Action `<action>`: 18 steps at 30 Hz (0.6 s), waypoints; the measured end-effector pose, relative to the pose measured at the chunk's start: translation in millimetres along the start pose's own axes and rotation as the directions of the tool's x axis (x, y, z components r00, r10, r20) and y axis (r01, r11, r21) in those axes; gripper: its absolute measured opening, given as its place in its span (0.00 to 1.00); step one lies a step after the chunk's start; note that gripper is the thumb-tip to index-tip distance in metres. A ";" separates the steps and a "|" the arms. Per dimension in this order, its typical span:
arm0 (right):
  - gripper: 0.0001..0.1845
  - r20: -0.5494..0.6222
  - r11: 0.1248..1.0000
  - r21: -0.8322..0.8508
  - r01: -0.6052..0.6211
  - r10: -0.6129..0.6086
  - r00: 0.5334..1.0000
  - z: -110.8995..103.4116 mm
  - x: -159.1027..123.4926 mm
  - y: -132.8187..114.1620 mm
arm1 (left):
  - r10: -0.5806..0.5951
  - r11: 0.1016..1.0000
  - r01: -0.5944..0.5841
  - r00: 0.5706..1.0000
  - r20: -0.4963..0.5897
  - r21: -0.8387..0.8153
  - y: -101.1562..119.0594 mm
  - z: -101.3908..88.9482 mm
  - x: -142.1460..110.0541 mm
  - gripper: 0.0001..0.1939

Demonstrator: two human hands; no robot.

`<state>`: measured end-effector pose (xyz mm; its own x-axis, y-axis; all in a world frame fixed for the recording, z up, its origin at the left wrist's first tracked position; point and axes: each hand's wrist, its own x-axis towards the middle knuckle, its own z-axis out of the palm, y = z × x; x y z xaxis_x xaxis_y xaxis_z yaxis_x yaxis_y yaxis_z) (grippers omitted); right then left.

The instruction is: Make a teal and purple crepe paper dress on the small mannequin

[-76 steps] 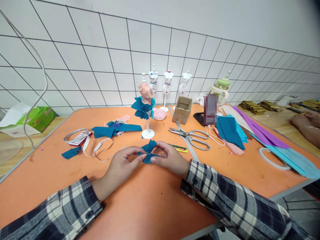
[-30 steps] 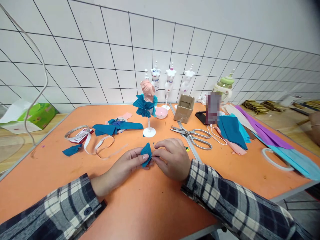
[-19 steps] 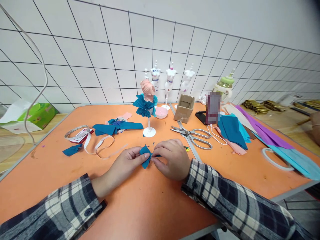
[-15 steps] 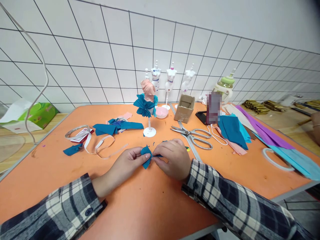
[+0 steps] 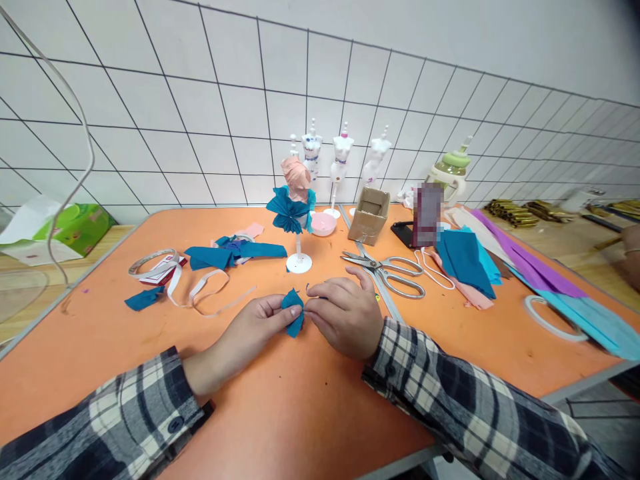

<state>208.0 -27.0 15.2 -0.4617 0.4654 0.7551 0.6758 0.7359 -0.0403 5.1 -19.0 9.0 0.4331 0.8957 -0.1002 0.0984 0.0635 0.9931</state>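
In the head view, a small folded piece of blue crepe paper (image 5: 294,320) is pinched between the thumb and fingers of my left hand (image 5: 263,317). My right hand (image 5: 347,313) is closed, its thumb and fingertips meeting at the paper's right edge; its own fingers partly hide the contact. Just beyond my hands stands a small dress form (image 5: 299,263) on a white round base, wearing a pink crepe paper top (image 5: 296,179) and a pleated blue paper skirt (image 5: 290,212). Scissors (image 5: 385,270) lie beyond my right hand with their blades parted.
Blue paper strips (image 5: 235,253), a white ribbon (image 5: 207,287) and a blue scrap (image 5: 144,299) lie left. Behind are white mannequins (image 5: 342,160), a pink bowl (image 5: 324,225) and a cardboard box (image 5: 370,217). Coloured paper sheets (image 5: 530,257) and a roll of tape (image 5: 553,320) lie right.
My right index finger has lifted and straightened a little, and the blue paper that showed behind my right fingers is now mostly out of sight. My left hand stays in place.
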 end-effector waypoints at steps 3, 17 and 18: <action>0.09 0.029 0.998 -0.021 0.051 -0.050 0.998 2.4 -0.8 1.2 | -0.020 0.996 0.023 0.999 0.034 -0.088 -3.2 2.0 -0.6 0.18; 0.14 0.067 0.977 0.161 -0.142 0.133 0.989 -3.3 2.9 -3.2 | -0.006 0.992 0.003 1.000 -0.021 -0.122 -5.9 -5.7 3.2 0.15; 0.14 0.062 0.979 0.151 -0.140 0.132 0.989 -3.5 2.9 -2.9 | -0.009 0.992 0.006 1.000 -0.021 -0.124 -5.7 -5.6 3.2 0.15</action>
<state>206.7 -29.5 19.8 -0.4033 0.5882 0.7009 0.6395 0.7291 -0.2439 0.9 -14.0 3.3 0.4133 0.9042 -0.1077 -0.0111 0.1233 0.9923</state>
